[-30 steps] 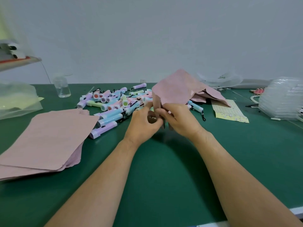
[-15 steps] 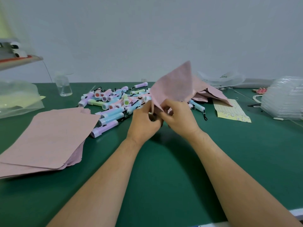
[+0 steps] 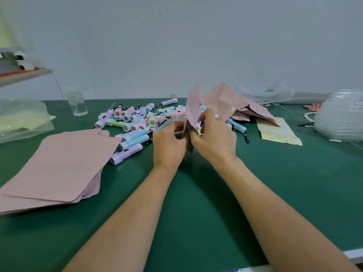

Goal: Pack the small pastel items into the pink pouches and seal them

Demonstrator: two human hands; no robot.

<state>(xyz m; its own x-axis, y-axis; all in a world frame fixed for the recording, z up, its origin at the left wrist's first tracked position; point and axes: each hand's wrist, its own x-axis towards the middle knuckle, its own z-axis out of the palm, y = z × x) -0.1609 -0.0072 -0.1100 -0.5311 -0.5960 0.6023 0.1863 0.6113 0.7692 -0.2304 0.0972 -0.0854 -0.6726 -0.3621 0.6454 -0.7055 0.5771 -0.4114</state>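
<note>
My left hand (image 3: 169, 143) and my right hand (image 3: 213, 138) meet over the green table (image 3: 196, 203), both pinching the lower edge of one pink pouch (image 3: 192, 107) that stands up edge-on between them. A small pastel item shows at my right fingers, partly hidden. Behind the hands lies a heap of pastel flashlight-shaped items (image 3: 137, 122) with black loops. A stack of flat pink pouches (image 3: 57, 165) lies at the left. More pink pouches (image 3: 235, 103) are piled behind my right hand.
A clear glass jar (image 3: 77, 105) stands at the back left beside a clear plastic bag (image 3: 21, 118). A yellow patterned sheet (image 3: 279, 132) lies to the right, with a stack of clear plastic trays (image 3: 341, 116) at the far right. The table's front edge (image 3: 353, 256) is near.
The pouch has been turned from broad-side to edge-on and upright. Both hands shifted slightly toward the heap, still gripping it.
</note>
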